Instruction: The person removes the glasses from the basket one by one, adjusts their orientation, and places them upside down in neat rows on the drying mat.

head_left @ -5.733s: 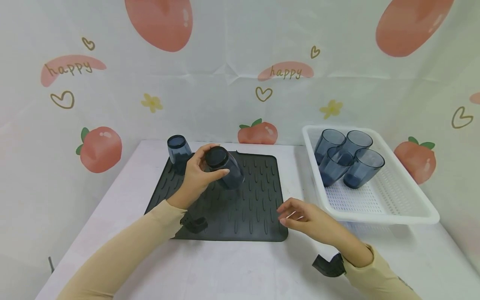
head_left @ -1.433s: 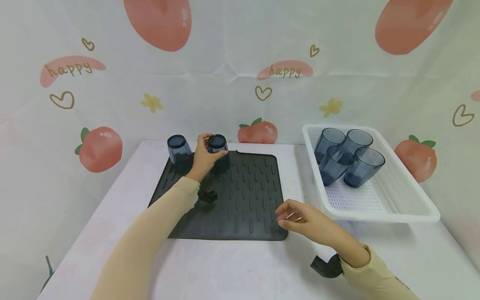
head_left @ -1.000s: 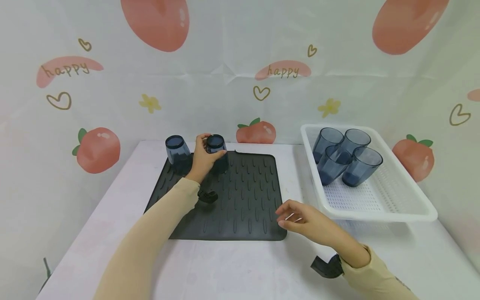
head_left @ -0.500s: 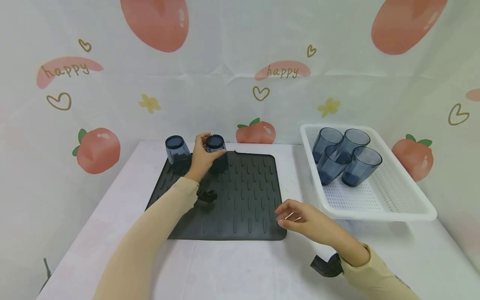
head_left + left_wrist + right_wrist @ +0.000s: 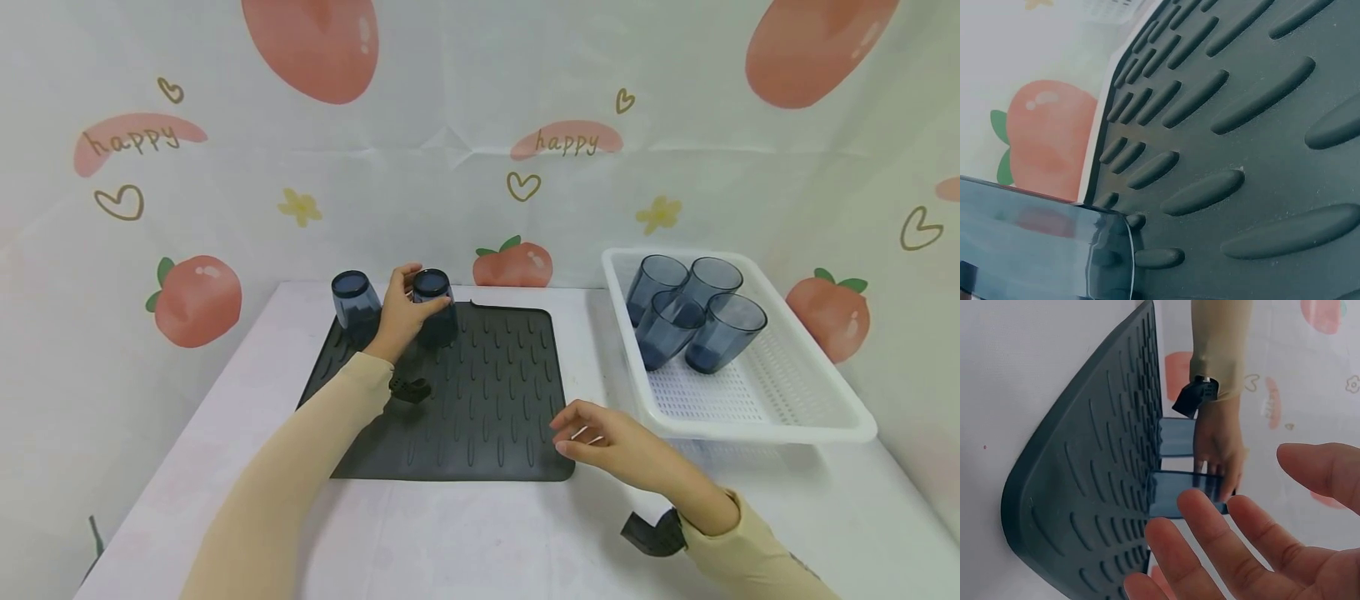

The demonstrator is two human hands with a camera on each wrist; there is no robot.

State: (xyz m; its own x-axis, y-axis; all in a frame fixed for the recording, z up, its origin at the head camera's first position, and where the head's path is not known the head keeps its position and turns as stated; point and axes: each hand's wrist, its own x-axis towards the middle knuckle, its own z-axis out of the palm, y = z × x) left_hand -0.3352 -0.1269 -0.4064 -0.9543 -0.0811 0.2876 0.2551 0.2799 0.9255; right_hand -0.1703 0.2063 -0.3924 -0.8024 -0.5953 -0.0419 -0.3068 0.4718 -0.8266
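My left hand [image 5: 405,317] has its thumb and fingers around a blue-tinted drinking glass [image 5: 435,325], near its base. The glass stands upside down at the back of a black ribbed drying mat [image 5: 487,417]; in the left wrist view its rim [image 5: 1132,262] meets the mat. Just left of that hand, a second blue glass [image 5: 354,304] is also upside down on the mat. My right hand [image 5: 611,437] hovers by the mat's front right corner, fingers loosely bent, with nothing in it. Its spread fingers [image 5: 1210,531] show in the right wrist view.
A white plastic basket [image 5: 795,433] stands on the right of the white table [image 5: 465,542], with several blue glasses [image 5: 720,329] leaning, mouths up, at its left side. A patterned cloth [image 5: 420,208] hangs behind the table.
The left hand has carried the glass from tilted above the mat's middle to its back, beside the other glass. Over the last second that hand hardly moves. The right hand stays put.
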